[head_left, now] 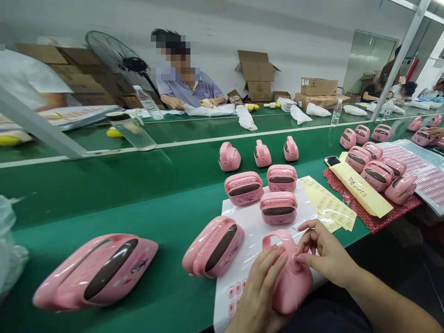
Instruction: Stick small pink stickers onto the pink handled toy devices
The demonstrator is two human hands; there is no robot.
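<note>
My left hand [258,289] is wrapped round a pink plastic device with a carry handle [293,284], at the front edge of the bench. It stands side-on to me, its handle upward. The thumb and fingers of my right hand [321,252] are pinched together at the round joint where the handle meets the body; whatever they hold there is too small to make out. Under the device lies a white sheet of small red-and-pink stickers [225,259]. Close by on the left is a similar pink device with a dark oval panel [217,247].
Several more pink devices [279,208] stand ahead and a large-looking one [97,273] to the left. Cream label sheets [326,203], a yellow envelope [360,187] and a phone [332,161] lie right. Across the green bench [121,208], a co-worker [189,88] handles a yellow item.
</note>
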